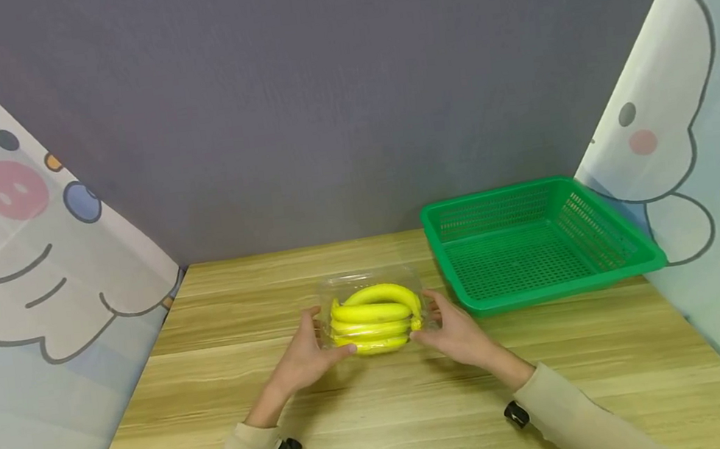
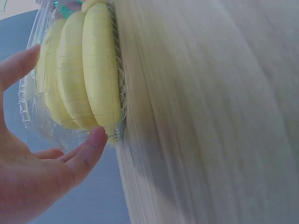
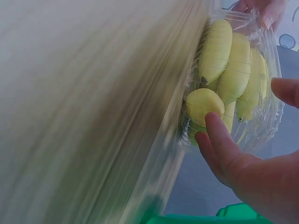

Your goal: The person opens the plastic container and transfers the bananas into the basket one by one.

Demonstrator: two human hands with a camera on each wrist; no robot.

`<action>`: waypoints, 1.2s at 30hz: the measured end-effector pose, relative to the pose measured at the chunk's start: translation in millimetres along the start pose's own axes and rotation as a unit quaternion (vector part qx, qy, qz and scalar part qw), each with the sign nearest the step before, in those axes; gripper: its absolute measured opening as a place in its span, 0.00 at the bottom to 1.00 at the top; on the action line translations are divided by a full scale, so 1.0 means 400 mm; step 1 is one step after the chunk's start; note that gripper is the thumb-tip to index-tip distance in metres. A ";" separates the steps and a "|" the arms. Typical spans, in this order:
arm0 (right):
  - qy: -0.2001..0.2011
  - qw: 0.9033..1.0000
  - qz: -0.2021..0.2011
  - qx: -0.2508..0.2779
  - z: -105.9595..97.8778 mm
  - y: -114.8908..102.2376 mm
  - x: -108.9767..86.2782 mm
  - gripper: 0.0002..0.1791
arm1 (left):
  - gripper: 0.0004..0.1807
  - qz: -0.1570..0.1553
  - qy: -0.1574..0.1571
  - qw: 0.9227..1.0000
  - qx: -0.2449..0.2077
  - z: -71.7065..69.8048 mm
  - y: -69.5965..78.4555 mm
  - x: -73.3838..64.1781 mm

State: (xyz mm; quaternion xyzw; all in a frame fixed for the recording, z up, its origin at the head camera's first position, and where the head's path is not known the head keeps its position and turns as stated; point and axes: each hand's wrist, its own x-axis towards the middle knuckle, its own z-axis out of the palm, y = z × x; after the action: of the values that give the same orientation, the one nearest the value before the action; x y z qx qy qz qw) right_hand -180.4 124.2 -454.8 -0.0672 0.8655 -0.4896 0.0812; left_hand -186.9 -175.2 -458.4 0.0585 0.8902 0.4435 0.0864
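Note:
A clear plastic box (image 1: 366, 277) full of yellow bananas (image 1: 372, 313) sits at the middle of the table, in front of me. My left hand (image 1: 302, 357) holds its left side, the thumb near the front corner and the other fingers along the side wall. On the opposite side my right hand (image 1: 456, 336) grips the box in the same way. In the left wrist view, fingertips touch the see-through wall beside the bananas (image 2: 100, 70). The right wrist view shows the right hand (image 3: 261, 172) with fingertips against the box, in front of a banana's end.
A green plastic basket (image 1: 516, 251) with mesh walls stands at the back right, just beyond my right hand. The wooden table (image 1: 223, 307) ends at a dark grey wall (image 1: 347, 107) behind. Cartoon-printed panels (image 1: 686, 106) flank it on both sides.

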 end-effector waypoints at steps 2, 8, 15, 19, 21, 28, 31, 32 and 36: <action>-0.002 1.000 0.000 -0.003 -0.003 0.003 -0.005 0.49 | 0.62 -0.001 -0.003 1.000 -0.001 0.002 0.001 -0.002; -0.004 1.000 -0.003 -0.006 -0.010 0.014 -0.016 0.50 | 0.63 -0.004 -0.009 1.000 -0.007 0.008 0.008 -0.010; -0.006 1.000 -0.011 -0.009 -0.019 0.016 -0.033 0.50 | 0.63 -0.011 -0.010 1.000 -0.009 0.017 0.016 -0.024; -0.002 1.000 -0.020 -0.013 -0.023 0.017 -0.042 0.49 | 0.62 -0.008 -0.005 1.000 -0.008 0.018 0.015 -0.033; -0.001 0.999 -0.030 -0.019 -0.025 0.019 -0.047 0.48 | 0.62 -0.005 -0.003 1.000 -0.013 0.018 0.013 -0.037; -0.001 0.997 -0.061 -0.057 -0.028 0.018 -0.072 0.47 | 0.59 0.003 -0.005 1.000 -0.028 0.020 0.009 -0.056; 0.003 0.994 -0.068 -0.082 -0.031 0.013 -0.083 0.47 | 0.59 0.006 -0.006 0.999 -0.034 0.020 0.005 -0.059; 0.006 0.993 -0.071 -0.092 -0.032 0.012 -0.084 0.46 | 0.59 0.006 -0.007 0.999 -0.038 0.020 0.003 -0.059; 0.024 0.986 -0.100 -0.129 -0.038 0.003 -0.093 0.45 | 0.59 0.009 -0.013 0.998 -0.054 0.018 0.004 -0.060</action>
State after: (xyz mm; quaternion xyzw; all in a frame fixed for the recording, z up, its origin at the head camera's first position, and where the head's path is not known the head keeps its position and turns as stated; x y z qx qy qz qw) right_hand -147.3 145.0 -445.4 -0.1512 0.9122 -0.3807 0.0020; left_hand -161.9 -173.3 -459.0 0.0674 0.8631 0.4909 0.0974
